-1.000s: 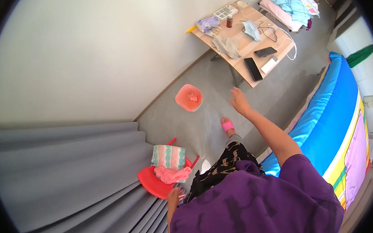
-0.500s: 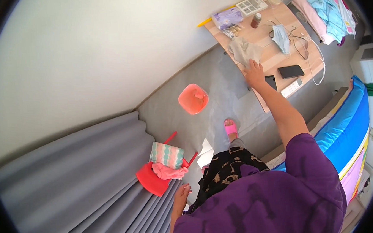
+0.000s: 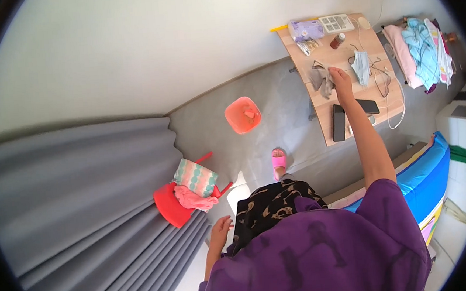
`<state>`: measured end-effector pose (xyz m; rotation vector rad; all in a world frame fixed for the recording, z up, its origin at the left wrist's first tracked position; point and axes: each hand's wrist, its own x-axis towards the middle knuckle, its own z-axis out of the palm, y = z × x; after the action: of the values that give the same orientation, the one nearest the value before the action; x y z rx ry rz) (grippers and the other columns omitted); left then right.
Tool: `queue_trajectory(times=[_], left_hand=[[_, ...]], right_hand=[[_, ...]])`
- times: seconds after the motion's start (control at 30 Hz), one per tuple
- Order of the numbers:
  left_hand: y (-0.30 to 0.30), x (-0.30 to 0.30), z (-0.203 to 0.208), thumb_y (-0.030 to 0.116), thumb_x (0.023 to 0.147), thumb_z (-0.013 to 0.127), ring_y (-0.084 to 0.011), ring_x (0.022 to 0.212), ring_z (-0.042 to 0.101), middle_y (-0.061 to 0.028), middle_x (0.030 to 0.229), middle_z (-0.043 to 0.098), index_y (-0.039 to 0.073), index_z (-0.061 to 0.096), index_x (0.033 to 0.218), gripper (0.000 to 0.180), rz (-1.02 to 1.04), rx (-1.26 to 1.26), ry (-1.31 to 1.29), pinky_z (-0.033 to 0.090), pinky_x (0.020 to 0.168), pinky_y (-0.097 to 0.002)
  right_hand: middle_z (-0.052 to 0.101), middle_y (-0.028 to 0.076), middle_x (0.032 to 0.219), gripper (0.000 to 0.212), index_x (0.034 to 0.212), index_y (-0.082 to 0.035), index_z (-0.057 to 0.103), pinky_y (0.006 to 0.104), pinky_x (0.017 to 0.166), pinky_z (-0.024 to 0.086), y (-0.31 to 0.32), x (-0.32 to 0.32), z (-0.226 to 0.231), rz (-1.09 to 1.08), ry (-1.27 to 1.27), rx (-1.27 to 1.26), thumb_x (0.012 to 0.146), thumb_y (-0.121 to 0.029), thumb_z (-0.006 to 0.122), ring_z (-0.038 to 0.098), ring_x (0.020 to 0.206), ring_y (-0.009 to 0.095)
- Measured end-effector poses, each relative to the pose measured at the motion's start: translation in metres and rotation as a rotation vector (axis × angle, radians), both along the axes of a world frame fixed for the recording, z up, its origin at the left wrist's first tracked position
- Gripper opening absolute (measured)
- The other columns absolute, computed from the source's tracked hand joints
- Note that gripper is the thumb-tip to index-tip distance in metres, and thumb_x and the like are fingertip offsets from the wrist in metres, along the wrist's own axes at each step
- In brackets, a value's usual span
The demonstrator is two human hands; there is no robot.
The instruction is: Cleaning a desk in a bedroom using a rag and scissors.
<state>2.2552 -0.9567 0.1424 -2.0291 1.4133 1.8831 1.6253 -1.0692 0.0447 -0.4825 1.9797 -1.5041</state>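
My right hand (image 3: 341,81) is closed on a crumpled grey cloth (image 3: 321,81), which hangs over the wooden table (image 3: 300,65). Beyond that hand lie a pale blue face mask (image 3: 361,67) and eyeglasses (image 3: 384,83). Two black phones rest under my right forearm: one phone (image 3: 338,123) nearer the table's edge, the other phone (image 3: 369,106) partly behind the arm. My left hand (image 3: 220,230) hangs low at my side, fingers loosely apart, with nothing in it. Closest to it is a red chair (image 3: 167,205) holding a patterned cushion (image 3: 196,176) and a pink cloth (image 3: 191,197).
Toward the table's far end are a purple tissue pack (image 3: 306,30), a small brown bottle (image 3: 337,41) and a white compartment box (image 3: 336,23). A pink bin (image 3: 243,115) stands on the floor. Grey curtains (image 3: 85,193) hang at left; blue bedding (image 3: 422,183) lies at right.
My right hand has gone from reaching onto the cloth to gripping it and lifting it, so the cloth is bunched now. The view has shifted; my left hand still hangs low.
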Motion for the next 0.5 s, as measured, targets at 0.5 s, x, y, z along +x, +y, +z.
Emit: queue_trajectory(times=[0.5], left_hand=[[0.039,0.009,0.082,0.043,0.102,0.04,-0.0264,0.102,0.062,-0.0171,0.118,0.06,-0.003,0.048,0.129,0.054,0.638,-0.348,0.72,0.051,0.086,-0.0371]], right_hand=[[0.059,0.008,0.115,0.041,0.126,-0.002,0.049,0.0311,0.092,0.047,0.043,0.394,0.196,1.054,-0.775,-0.139,0.088,-0.015,0.061,0.057,0.107,0.017]])
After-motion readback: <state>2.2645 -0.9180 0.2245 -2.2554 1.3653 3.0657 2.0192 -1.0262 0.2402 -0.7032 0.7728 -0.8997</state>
